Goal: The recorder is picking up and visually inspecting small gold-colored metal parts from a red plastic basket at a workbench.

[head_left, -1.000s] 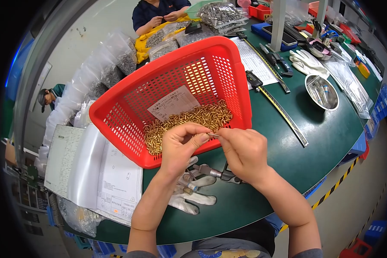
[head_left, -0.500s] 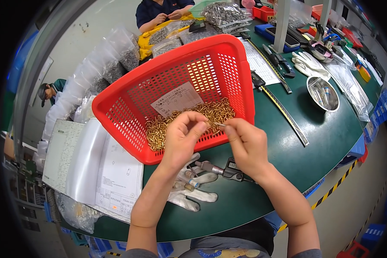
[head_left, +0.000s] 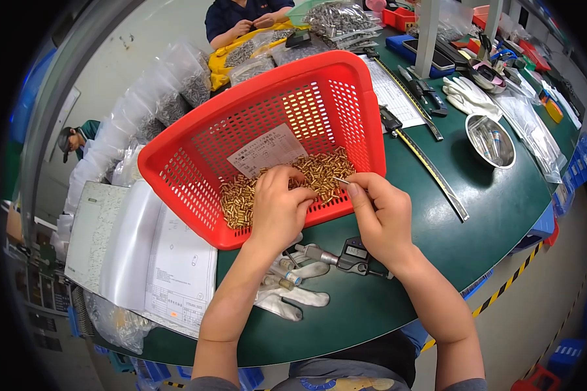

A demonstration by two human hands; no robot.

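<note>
A red plastic basket (head_left: 176,163) sits tilted on the green table and holds a heap of small brass parts (head_left: 319,171) and a paper slip (head_left: 267,151). My left hand (head_left: 277,208) reaches over the basket's near rim, its fingers curled down into the brass parts. Just to its right, my right hand (head_left: 379,212) pinches a thin metal pin (head_left: 341,180) between thumb and forefinger, above the near rim. Whether the left fingers hold a part is hidden.
A digital caliper (head_left: 346,253) and white gloves (head_left: 290,287) lie under my wrists. Papers (head_left: 176,274) lie at the left. A steel bowl (head_left: 490,140), a long ruler (head_left: 430,169) and tools lie at the right. Another person (head_left: 241,16) works at the far side among bags of parts.
Both hands have shifted slightly forward over the basket's near rim. The left hand's fingers have dipped into the brass parts, and the right hand has moved a little apart from it.
</note>
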